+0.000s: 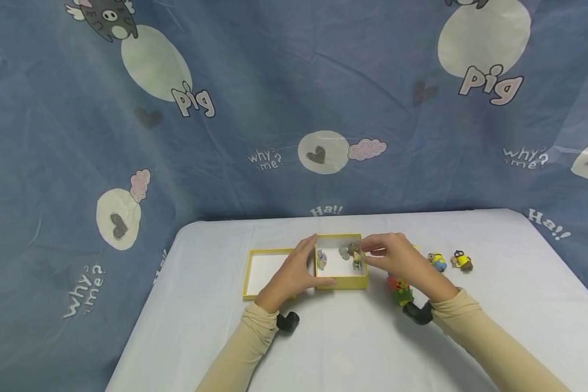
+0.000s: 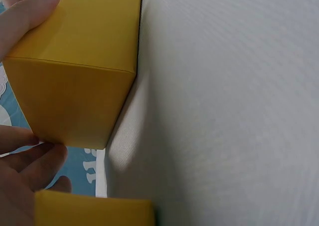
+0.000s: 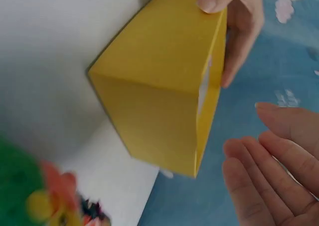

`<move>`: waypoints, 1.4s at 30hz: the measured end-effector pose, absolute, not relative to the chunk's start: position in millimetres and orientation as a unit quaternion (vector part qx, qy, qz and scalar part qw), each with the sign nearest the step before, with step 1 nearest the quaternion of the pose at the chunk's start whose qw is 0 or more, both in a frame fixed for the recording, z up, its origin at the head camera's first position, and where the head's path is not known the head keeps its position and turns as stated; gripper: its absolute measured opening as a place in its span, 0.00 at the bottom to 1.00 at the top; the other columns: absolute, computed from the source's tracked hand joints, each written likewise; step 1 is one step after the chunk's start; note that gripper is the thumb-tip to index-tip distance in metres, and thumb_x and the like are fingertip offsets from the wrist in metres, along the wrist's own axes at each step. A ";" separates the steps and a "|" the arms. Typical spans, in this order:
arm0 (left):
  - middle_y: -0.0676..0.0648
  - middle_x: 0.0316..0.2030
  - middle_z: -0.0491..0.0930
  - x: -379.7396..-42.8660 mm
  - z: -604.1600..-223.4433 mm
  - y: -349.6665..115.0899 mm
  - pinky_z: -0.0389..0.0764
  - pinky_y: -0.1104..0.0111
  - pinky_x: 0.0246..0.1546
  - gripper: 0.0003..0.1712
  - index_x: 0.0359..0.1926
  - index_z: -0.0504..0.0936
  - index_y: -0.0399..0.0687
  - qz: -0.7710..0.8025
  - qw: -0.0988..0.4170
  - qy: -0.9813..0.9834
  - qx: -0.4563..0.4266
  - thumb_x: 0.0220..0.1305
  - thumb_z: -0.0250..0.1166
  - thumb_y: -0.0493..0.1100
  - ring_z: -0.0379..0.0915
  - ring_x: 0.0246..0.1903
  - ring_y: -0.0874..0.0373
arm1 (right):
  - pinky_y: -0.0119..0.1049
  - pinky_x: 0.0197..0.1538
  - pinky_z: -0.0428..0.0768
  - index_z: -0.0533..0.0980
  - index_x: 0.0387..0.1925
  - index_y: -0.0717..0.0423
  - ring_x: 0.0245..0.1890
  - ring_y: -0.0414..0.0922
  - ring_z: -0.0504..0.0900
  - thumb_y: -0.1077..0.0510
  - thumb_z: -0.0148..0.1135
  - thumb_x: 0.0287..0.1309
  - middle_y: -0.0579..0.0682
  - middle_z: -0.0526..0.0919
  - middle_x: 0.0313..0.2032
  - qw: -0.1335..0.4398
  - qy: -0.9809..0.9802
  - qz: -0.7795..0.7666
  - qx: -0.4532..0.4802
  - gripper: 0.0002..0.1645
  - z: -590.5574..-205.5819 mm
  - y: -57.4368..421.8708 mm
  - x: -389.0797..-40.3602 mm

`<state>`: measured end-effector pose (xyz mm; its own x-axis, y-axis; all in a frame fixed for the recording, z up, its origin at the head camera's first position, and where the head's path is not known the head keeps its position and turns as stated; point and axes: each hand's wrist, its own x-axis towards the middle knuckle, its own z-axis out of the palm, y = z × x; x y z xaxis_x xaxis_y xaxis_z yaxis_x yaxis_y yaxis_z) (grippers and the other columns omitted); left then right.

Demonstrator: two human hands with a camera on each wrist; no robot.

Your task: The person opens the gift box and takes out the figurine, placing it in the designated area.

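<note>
A yellow box (image 1: 343,283) with a white inside stands open-topped on the table. My left hand (image 1: 291,277) grips its left side, thumb on the front wall and fingers towards the back corner. Inside are several small figurines, one pale (image 1: 322,259) by the left wall, others grouped at the right, including a grey one (image 1: 344,252). At the right rim my right hand (image 1: 397,257) hovers with loosely bent fingers. In the right wrist view those fingers (image 3: 269,171) hold nothing and stand apart from the yellow box (image 3: 149,111).
A shallow yellow-edged lid (image 1: 267,272), white inside, lies left of the box. Beneath my right forearm stands a red and green figure (image 1: 402,292). Farther right are a blue and yellow figurine (image 1: 437,262) and a yellow and brown one (image 1: 463,261). A blue printed cloth (image 1: 255,185) hangs behind.
</note>
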<state>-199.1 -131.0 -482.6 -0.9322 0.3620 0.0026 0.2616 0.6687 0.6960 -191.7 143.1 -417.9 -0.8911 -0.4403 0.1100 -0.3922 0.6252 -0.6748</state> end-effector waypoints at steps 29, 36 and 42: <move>0.46 0.82 0.52 -199.4 -480.9 -131.0 0.65 0.47 0.77 0.71 0.83 0.51 0.50 0.374 0.064 0.906 0.187 0.48 0.82 0.65 0.52 0.80 0.44 | 0.41 0.48 0.88 0.89 0.40 0.56 0.38 0.43 0.88 0.64 0.76 0.55 0.49 0.92 0.37 0.110 0.906 -0.240 -0.330 0.09 -424.6 51.4 -255.0; 0.50 0.82 0.53 -199.4 -482.5 -132.3 0.66 0.50 0.77 0.70 0.83 0.50 0.56 0.374 0.063 0.906 0.189 0.48 0.80 0.68 0.52 0.80 0.48 | 0.31 0.32 0.78 0.87 0.25 0.54 0.24 0.37 0.78 0.60 0.78 0.54 0.45 0.89 0.26 0.109 0.916 -0.222 -0.317 0.06 -426.4 42.3 -257.8; 0.52 0.81 0.54 -198.4 -483.8 -133.8 0.65 0.50 0.77 0.69 0.83 0.50 0.62 0.381 0.062 0.903 0.190 0.47 0.80 0.70 0.53 0.80 0.49 | 0.30 0.31 0.77 0.87 0.23 0.54 0.25 0.38 0.78 0.62 0.77 0.52 0.45 0.88 0.26 0.120 0.920 -0.204 -0.314 0.06 -423.8 38.3 -260.8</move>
